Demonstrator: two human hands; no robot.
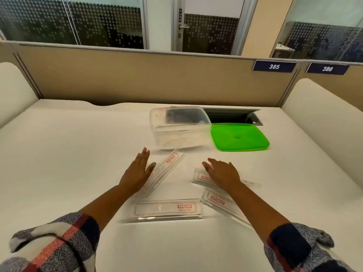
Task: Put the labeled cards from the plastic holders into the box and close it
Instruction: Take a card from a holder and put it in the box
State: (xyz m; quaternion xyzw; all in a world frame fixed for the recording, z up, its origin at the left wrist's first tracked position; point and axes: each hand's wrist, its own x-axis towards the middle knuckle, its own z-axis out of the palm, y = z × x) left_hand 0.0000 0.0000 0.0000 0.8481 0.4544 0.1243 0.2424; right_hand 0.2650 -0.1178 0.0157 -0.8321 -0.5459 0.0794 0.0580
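Several clear plastic holders with red-printed cards lie on the white desk. One holder [167, 169] lies slanted right beside my left hand [137, 171], whose thumb touches its edge, fingers spread. My right hand [222, 173] hovers flat over another holder [200, 176], fingers apart, holding nothing. A third holder [167, 210] lies nearest me, and a further one [218, 201] sits partly under my right forearm. The clear box [178, 130] stands open behind them, with its green lid [239, 137] flat on the desk to its right.
A grey cable slot [233, 114] is sunk into the desk behind the box and lid. A tan partition [157, 79] closes the far side, and white padded dividers [322, 122] flank the desk.
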